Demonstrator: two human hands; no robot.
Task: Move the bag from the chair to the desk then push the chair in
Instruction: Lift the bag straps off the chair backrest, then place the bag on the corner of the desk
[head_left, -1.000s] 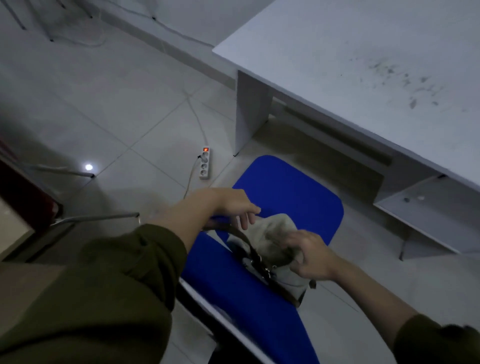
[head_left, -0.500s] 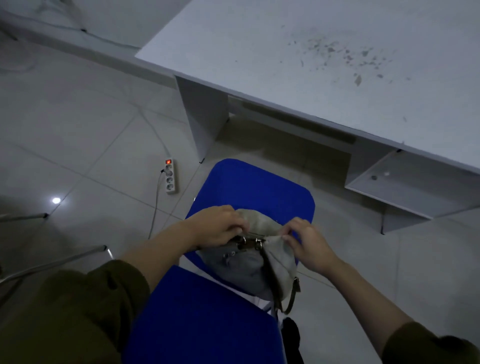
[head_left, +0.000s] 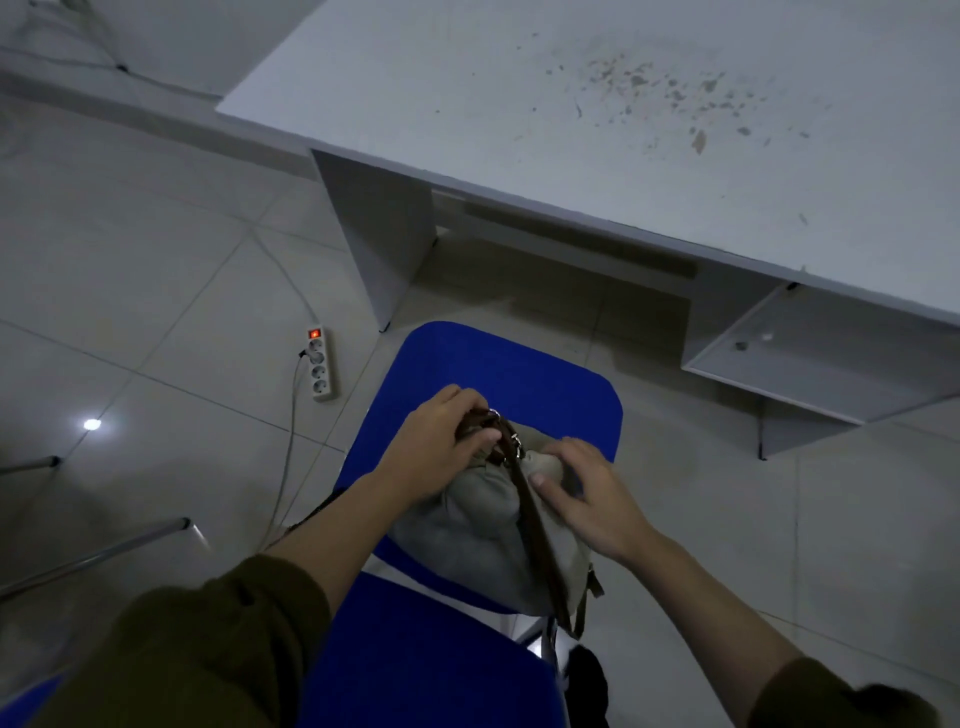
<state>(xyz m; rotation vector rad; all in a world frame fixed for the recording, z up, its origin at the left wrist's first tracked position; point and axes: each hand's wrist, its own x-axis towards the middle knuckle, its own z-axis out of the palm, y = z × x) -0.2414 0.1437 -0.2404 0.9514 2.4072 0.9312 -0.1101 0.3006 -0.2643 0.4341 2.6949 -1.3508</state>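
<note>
The grey fabric bag (head_left: 483, 525) was on the blue seat of the chair (head_left: 511, 382), bunched up toward the seat's near edge, with its brown strap (head_left: 537, 530) running down over the cloth and hanging past the right side of the seat. The person's left hand (head_left: 441, 452) was closed around the top of the bag where the strap's metal ring and clasp sat, the fingers curled over the strap end. The right hand (head_left: 587, 493) lay on the bag just beside it, fingers bent and pinching a fold of the fabric, the thumb pressed against the cloth next to the strap. Both sleeves were dark olive. The chair stood pulled out from the white desk (head_left: 597, 104), whose top was marked with brownish specks toward the right. On the tiled floor to the left of the chair lay a white power strip (head_left: 320, 369) with its red switch lit.
</note>
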